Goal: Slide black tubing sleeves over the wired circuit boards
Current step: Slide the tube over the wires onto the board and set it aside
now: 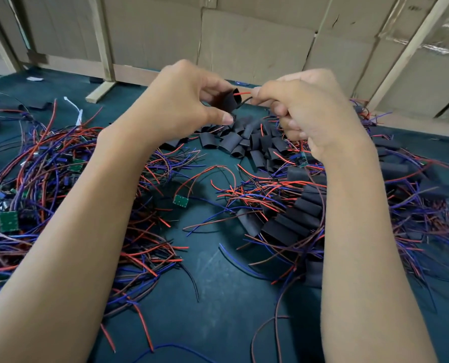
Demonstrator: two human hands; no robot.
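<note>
We hold a black sleeve (227, 100) up above the table (213, 284), midway between our two hands and above the loose heap of sleeves (244, 140). Its long axis runs roughly from upper right to lower left, tilted steeply, with the open upper end facing our right hand (304, 108). From that end a red wire (241, 93) and a black wire (244, 101) come out and run nearly level to the right, side by side.

Our left hand (181, 100) comes in from the lower left with the wrist bent, the back of the hand toward us. Its thumb and forefinger curl round the sleeve and pinch it, the thumb tip showing below the sleeve. Our right hand reaches in from the lower right, knuckles up, fingers curled tight; its thumb and forefinger pinch the two wires just where they reach the hand. Whether a board sits inside the sleeve we cannot tell.

On the table below, a bare green circuit board (180, 200) lies between our forearms with its wires trailing. To the left a tangle of wired boards (35, 192) spreads out; to the right, finished sleeved pieces (296, 218) lie in an overlapping row beside our right forearm. Cardboard panels (244, 48) stand behind.
</note>
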